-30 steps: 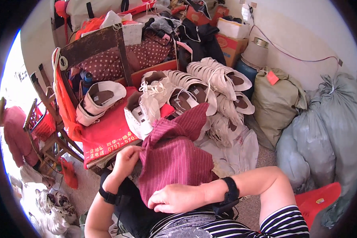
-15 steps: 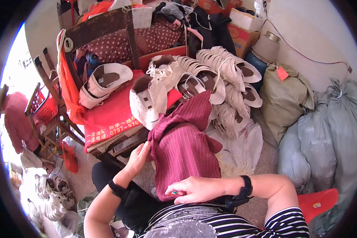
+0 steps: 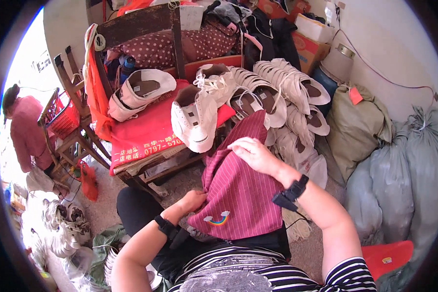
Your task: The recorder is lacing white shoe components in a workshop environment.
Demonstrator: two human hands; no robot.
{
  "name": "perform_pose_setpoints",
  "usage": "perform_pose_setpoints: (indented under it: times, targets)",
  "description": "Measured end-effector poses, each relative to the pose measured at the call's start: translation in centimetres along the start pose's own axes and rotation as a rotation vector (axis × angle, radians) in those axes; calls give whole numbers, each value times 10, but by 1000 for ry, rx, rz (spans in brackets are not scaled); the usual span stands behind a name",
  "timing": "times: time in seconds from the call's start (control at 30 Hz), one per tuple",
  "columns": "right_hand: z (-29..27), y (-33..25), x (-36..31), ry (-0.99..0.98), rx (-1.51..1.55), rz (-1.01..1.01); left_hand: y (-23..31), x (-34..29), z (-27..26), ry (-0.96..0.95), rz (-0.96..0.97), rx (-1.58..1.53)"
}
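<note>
A maroon cloth with thin pale stripes (image 3: pixel 243 194) lies over my lap, a small rainbow-and-clouds patch near its lower left corner. My left hand (image 3: pixel 193 200) is closed on the cloth's left edge. Higher up, my right hand (image 3: pixel 253 155) has its fingers drawn together on a fold of it; the fingertips partly hide what they pinch. Just beyond the cloth, a white lace-up shoe (image 3: pixel 194 119) stands on the red-covered seat (image 3: pixel 143 136). Farther left on that seat sits a pair of nested white shoe uppers (image 3: pixel 141 92).
Stacked white shoe uppers (image 3: pixel 287 87) fill the space right of the seat. Tied grey sacks (image 3: pixel 389 175) and an olive sack (image 3: pixel 357 126) stand at the right, near a red stool (image 3: pixel 387 260). Another person in pink (image 3: pixel 29 129) bends at the far left, beside a red basket (image 3: pixel 64 120).
My right hand has gone from the cloth's lower end near my waist up to its upper part. My left hand has come lower along its edge. The rainbow patch now shows.
</note>
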State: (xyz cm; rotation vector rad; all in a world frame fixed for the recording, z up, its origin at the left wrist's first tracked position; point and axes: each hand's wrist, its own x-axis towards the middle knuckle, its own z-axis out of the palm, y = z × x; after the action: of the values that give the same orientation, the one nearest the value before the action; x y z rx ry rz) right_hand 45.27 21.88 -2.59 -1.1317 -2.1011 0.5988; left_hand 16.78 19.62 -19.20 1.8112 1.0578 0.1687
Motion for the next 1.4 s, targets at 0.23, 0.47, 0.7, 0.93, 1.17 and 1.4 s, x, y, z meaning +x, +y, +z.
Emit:
perform_pose_setpoints:
  times: [0.23,0.47,0.7,0.93,1.17,1.4]
  targets:
    - [8,5,27,-2,286,348,-60,-23,36,-333,67,21]
    - [-16,-46,-67,96,-281,-71,55,-94,-26,563,-60,128]
    - [13,-38,-98,39,-264,43,84,-115,0,299,142,-329]
    - [40,-42,-40,58,-289,-326,78,-139,2,318,306,458]
    - [44,-42,-5,22,-20,-324,89,-171,-25,403,301,85]
    - [6,-39,-57,-231,-163,-470,94,-215,-18,98,283,198]
